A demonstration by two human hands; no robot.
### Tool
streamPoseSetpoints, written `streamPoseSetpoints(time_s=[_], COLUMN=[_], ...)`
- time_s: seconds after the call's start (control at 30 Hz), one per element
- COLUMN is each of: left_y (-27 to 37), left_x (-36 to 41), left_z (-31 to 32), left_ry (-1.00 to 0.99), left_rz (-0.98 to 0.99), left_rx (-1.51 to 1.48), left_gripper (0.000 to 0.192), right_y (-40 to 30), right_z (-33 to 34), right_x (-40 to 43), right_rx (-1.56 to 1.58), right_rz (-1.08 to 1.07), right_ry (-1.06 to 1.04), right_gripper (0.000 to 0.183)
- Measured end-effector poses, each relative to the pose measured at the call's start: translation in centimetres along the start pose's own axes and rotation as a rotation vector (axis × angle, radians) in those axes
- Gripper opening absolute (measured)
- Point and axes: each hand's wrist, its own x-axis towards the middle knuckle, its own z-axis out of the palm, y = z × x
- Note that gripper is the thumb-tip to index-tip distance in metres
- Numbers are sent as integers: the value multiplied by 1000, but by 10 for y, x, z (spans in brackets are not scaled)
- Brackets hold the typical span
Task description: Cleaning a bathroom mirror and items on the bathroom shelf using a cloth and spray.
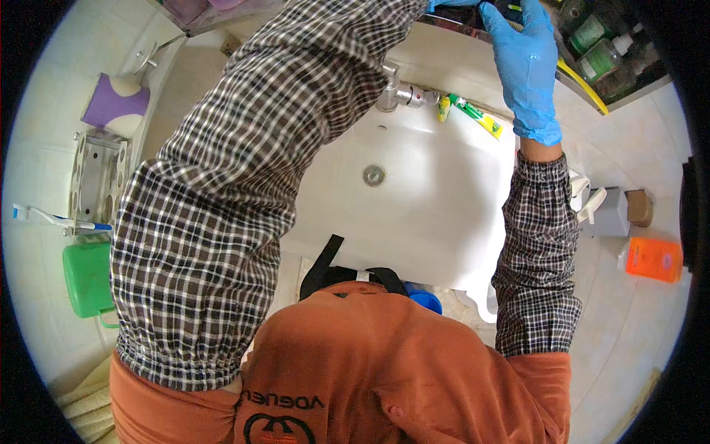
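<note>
My right hand (524, 72), in a blue disposable glove, reaches up at the top right to the dark shelf area behind the sink. Its fingertips are at the picture's top edge, beside small dark items that I cannot make out. Only a sliver of my left hand (456, 2), also blue-gloved, shows at the top edge; its fingers and whatever they touch are cut off. Below the hands lies a white washbasin (410, 222) with a metal faucet (396, 95). A green and yellow toothpaste tube (477, 116) rests on the basin's back rim, near a small yellow-green item (444, 109).
Bottles (602, 58) stand on the right shelf, beside a yellow strip-like object (582, 86). At the right wall are a grey box (607, 212) and an orange packet (654, 259). A metal rack (97, 183), toothbrush (61, 218) and green container (87, 280) are at left.
</note>
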Motion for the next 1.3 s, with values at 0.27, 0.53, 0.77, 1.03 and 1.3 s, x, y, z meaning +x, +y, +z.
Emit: streamPoseSetpoints(time_s=[0.27,0.53,0.77,1.03,1.3], left_y=[6,2,7,-12,19], left_x=[-1,-8,-22,-36,-18], left_z=[-11,-19,-32,-41,-20], left_ry=[-72,-153,-255,-267,394], left_rz=[-49,-22,159,265,-220], left_rx=[-96,-119,-115,-303,-86], left_gripper=[28,35,41,32,18], right_y=[6,18,24,33,33], right_z=[5,1,0,-8,-10], right_x=[6,0,3,3,-1], right_rx=[-178,-217,-249,-129,-11], right_rz=[-158,-170,-167,-152,-11], right_ry=[20,-16,-1,-47,-105], right_gripper=[54,58,59,52,53])
